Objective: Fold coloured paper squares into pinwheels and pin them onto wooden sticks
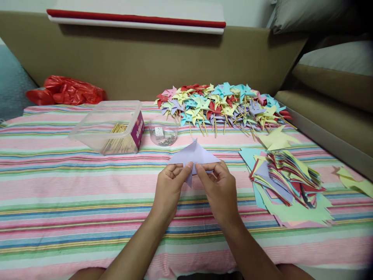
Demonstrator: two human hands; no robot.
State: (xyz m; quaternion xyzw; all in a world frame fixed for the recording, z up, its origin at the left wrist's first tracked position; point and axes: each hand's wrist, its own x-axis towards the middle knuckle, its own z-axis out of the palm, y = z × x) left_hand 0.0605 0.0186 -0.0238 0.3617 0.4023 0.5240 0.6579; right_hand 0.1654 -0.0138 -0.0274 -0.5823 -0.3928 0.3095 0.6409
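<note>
A lilac sheet of cut paper (194, 153) is held up in front of me, its points spreading to the left, right and top, with one flap hanging down. My left hand (172, 181) pinches its lower left part between thumb and fingers. On the other side my right hand (217, 181) grips the lower right part the same way, the two thumbs almost meeting at the middle. Just beyond the paper stands a small clear round tub (163, 134) with tiny metal pieces and a white label inside.
Left, a clear plastic box (96, 116) holds many thin wooden sticks. Finished paper pinwheels (215, 107) are heaped at the back. A stack of cut coloured papers (287, 179) lies right, near loose yellow pieces (278, 139). A red plastic bag (67, 91) sits back left on the striped cloth (72, 210).
</note>
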